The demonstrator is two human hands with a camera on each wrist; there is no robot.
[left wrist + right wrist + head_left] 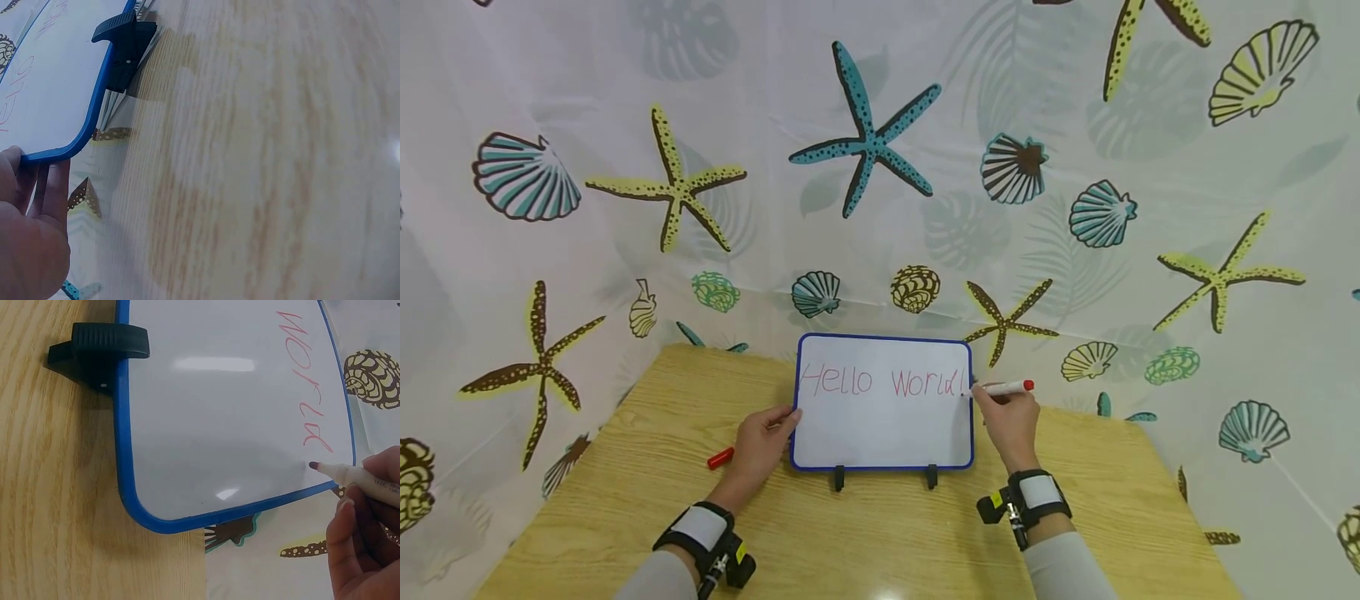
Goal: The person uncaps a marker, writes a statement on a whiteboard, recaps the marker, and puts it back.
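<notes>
A small whiteboard (880, 433) with a blue frame stands on the table, propped in two black stand clips (839, 477). Red handwriting (891, 382) across its upper half reads "Hello World" with a stroke after it. My left hand (760, 446) grips the board's left edge, thumb at the front and fingers behind, as the left wrist view shows. In my right hand (1011, 425) is a white marker (369, 484) with a red end, pinched between thumb and fingers. Its uncapped tip (314, 465) is at the board just past the "d"; whether it touches, I cannot tell.
A red marker cap (720, 457) lies on the wooden table (880, 533), left of my left hand. Behind the board hangs a pale curtain (760, 108) printed with starfish and shells, reaching the table's back edge. Both wrists wear strapped cameras (741, 567).
</notes>
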